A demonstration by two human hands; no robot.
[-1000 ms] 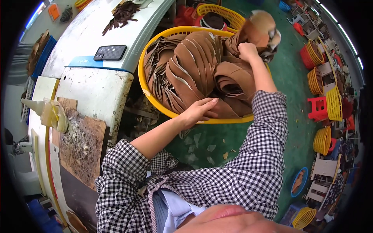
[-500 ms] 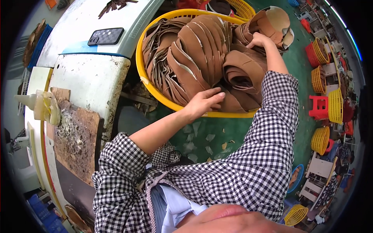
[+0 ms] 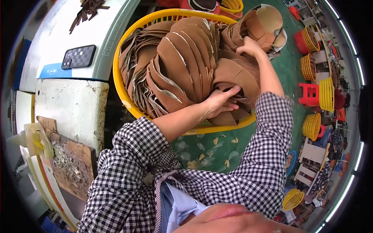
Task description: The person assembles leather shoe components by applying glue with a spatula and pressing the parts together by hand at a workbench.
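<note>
Green floor runs beneath the work position, with pale scraps scattered near the worker. Beside it, at the worker's left, a white table bears 1 dark phone, lying partly on a blue card, apart from the handling area.

1 yellow basket stands in front of the worker, packed with brown sheets. Fanned sheets fill its middle, set on edge and overlapping; this appears to save room and leave each edge reachable. Nearer the worker's right lies 1 roll, its curled end facing the worker. A brown bundle sits at the basket's far right end, leaning outward, probably for lack of space inside.

Left hand: thumb and fingers apart, at the roll's near end; firm contact cannot be confirmed. Right hand: placed against the bundle, fingers bent, apparently steadying it; whether they are clamped on it cannot be told, as the fingertips are partly hidden.
</note>
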